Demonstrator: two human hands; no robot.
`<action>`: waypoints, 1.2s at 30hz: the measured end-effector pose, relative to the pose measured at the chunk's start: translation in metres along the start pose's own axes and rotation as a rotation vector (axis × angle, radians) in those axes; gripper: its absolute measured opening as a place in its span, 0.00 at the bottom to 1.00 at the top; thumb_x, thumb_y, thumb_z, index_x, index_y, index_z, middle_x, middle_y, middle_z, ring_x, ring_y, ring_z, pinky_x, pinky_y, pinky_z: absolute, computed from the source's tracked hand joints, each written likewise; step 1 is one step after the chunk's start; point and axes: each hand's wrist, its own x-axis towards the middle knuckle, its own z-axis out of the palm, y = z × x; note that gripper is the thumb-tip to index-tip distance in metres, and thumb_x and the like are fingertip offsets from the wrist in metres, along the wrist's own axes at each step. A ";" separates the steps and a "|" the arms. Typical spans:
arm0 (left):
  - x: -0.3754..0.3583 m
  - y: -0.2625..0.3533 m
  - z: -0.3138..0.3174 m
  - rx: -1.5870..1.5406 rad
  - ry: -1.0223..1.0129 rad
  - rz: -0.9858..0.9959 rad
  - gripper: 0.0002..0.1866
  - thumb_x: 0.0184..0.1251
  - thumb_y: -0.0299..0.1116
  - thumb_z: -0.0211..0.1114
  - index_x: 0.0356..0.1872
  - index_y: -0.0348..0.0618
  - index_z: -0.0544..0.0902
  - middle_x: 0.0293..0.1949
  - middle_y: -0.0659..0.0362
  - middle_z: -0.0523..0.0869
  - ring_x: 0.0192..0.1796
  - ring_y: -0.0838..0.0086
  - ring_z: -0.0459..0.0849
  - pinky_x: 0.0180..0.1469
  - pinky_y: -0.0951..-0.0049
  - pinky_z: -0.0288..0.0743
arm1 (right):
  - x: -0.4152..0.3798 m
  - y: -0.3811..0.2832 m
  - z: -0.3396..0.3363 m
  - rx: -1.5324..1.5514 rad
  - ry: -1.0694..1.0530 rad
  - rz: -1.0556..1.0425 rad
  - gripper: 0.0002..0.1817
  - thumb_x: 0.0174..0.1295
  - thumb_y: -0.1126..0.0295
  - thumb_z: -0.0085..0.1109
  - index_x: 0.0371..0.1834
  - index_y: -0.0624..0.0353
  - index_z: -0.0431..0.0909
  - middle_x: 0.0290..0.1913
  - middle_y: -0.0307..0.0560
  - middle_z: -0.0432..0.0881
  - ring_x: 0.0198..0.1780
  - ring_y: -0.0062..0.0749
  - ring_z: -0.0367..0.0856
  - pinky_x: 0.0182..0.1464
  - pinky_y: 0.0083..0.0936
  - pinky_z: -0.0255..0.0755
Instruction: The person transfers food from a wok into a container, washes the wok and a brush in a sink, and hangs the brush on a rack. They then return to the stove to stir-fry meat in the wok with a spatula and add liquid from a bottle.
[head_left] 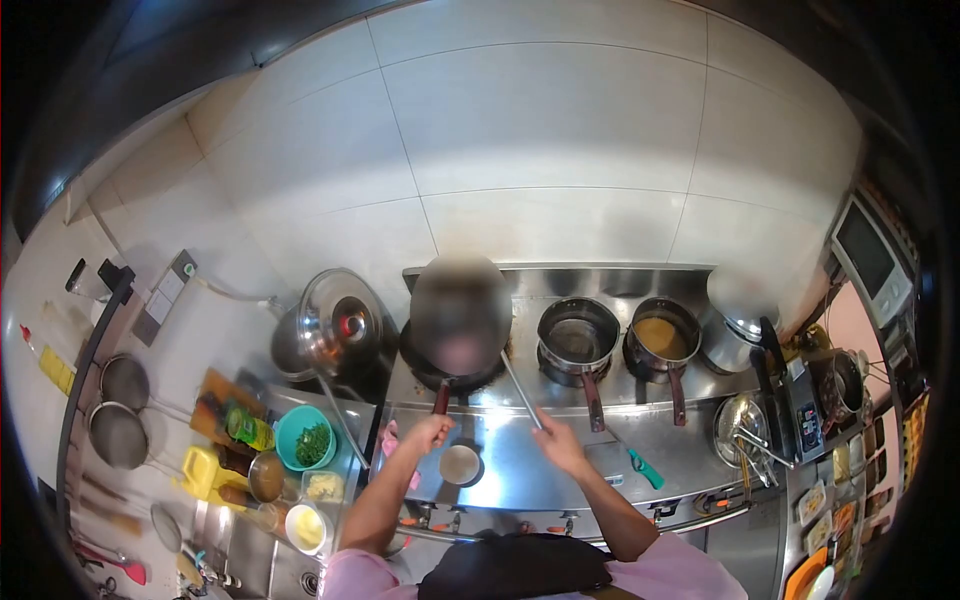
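Observation:
My left hand (pixel 430 433) is closed round the dark reddish handle of a wok (pixel 420 370) on the stove's left burner. A blurred patch hides most of the wok's inside. In my right hand (pixel 557 441) is a long metal-handled utensil (pixel 520 385), slanting toward the wok; its head is hidden by the blur. Between my forearms a small pale bowl (pixel 460 465) stands on the steel counter. Right of the wok sit a dark saucepan (pixel 577 335) and a second saucepan (pixel 661 340) with brownish liquid in it.
A large lidded pot (pixel 345 325) stands left of the wok. Near my left arm are a teal bowl (pixel 298 440) of chopped greens and a yellow jug (pixel 205 470). A green-handled tool (pixel 645 468) lies on the counter's right part. Metal utensils (pixel 750 440) rest farther right.

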 end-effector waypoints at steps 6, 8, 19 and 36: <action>0.046 -0.050 -0.004 0.112 0.152 0.244 0.07 0.55 0.27 0.66 0.23 0.40 0.77 0.16 0.60 0.76 0.14 0.75 0.72 0.14 0.71 0.61 | 0.006 0.025 0.025 -0.040 0.004 -0.022 0.29 0.67 0.62 0.58 0.71 0.56 0.69 0.28 0.51 0.81 0.30 0.35 0.80 0.39 0.32 0.74; 0.055 -0.058 0.000 0.107 0.150 0.267 0.07 0.55 0.26 0.67 0.24 0.41 0.76 0.16 0.61 0.75 0.13 0.75 0.71 0.13 0.71 0.62 | 0.009 0.040 0.033 -0.056 0.003 -0.057 0.28 0.68 0.61 0.58 0.71 0.56 0.70 0.28 0.50 0.81 0.31 0.35 0.80 0.39 0.32 0.74; 0.058 -0.059 0.011 0.075 0.132 0.266 0.09 0.56 0.26 0.68 0.25 0.43 0.74 0.17 0.62 0.75 0.13 0.76 0.70 0.13 0.71 0.64 | 0.024 0.087 0.052 -0.079 -0.012 -0.016 0.28 0.71 0.58 0.54 0.72 0.55 0.69 0.30 0.48 0.82 0.32 0.33 0.82 0.40 0.31 0.76; 0.053 -0.064 -0.033 -0.109 -0.165 0.178 0.13 0.56 0.27 0.70 0.28 0.48 0.71 0.17 0.66 0.72 0.15 0.80 0.68 0.16 0.75 0.60 | 0.003 0.065 0.047 0.106 -0.044 0.102 0.26 0.72 0.61 0.52 0.72 0.56 0.69 0.26 0.39 0.78 0.28 0.23 0.75 0.33 0.25 0.72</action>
